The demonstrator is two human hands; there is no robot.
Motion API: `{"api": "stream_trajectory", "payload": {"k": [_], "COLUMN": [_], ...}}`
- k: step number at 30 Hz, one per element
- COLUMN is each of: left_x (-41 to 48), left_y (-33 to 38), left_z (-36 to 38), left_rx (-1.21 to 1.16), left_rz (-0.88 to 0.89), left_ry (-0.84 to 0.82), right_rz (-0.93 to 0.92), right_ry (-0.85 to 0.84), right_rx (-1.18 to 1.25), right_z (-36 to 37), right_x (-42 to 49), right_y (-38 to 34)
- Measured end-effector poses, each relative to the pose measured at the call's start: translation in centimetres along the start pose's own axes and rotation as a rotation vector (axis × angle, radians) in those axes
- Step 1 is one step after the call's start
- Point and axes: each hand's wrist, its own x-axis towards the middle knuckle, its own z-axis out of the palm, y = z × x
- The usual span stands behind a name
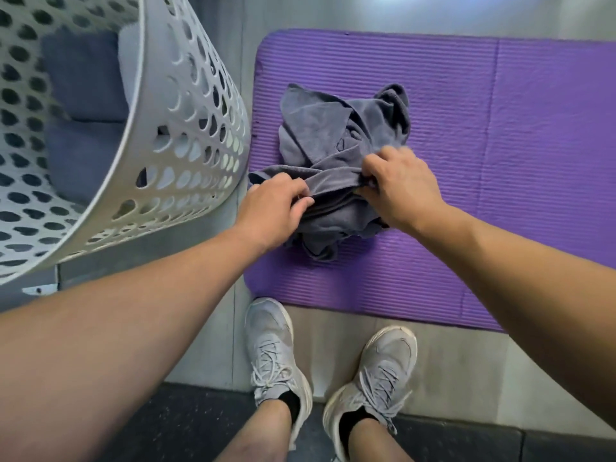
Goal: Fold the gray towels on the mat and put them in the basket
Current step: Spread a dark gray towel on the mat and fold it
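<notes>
Unfolded gray towels (333,138) lie crumpled in a heap at the near-left end of the purple mat (500,128), just beside the white perforated basket (186,95), which already holds folded towels (83,81). The left grip (276,203) and right grip (400,185) each pinch a bunched edge at the heap's near side, fingers curled into the cloth. Judged step: separating one towel from the heap; the next move calls for lifting it free and spreading it flat on bare mat before any fold.
</notes>
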Motion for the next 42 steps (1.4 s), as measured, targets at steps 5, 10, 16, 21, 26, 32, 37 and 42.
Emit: {"api": "stream_trajectory", "payload": {"k": [5,10,16,21,26,32,37,42], "left_x": [-1.5,-3.9,-7.0,-8.6,-9.1,-9.6,-8.8,-7.5], "left_y": [2.0,5.0,8.9,11.2,14.1,17.6,24.4,33.2], "left_z": [-2.3,-5.8,-10.2,-13.4,-15.5,-15.7,-14.2,-10.3], "left_rx": [-0.095,-0.220,-0.248,-0.193,-0.056,0.020,0.028,0.074], "left_rz": [0.005,0.049,0.158,0.278,0.351,0.380,0.417,0.393], "left_ry": [-0.001,-0.029,-0.141,-0.196,-0.287,-0.314,-0.306,-0.300], "right_rz": [0.056,0.111,0.168,0.355,0.448,0.669,0.736,0.785], "right_ry": [-0.075,-0.086,-0.035,0.107,0.178,0.390,0.481,0.464], "right_rx": [0.128,0.379,0.506,0.544,0.549,0.630,0.624,0.613], "right_z": [-2.7,-8.0,-14.9,-18.3,-20.5,-23.5,-25.6,-26.1], "right_x": [-2.2,-6.7,-12.3,-16.7,-20.9,-25.2,-29.0,-33.6], "right_y": [-0.1,-0.2,-1.3,-1.0,-0.4,2.3,8.2,17.9]}}
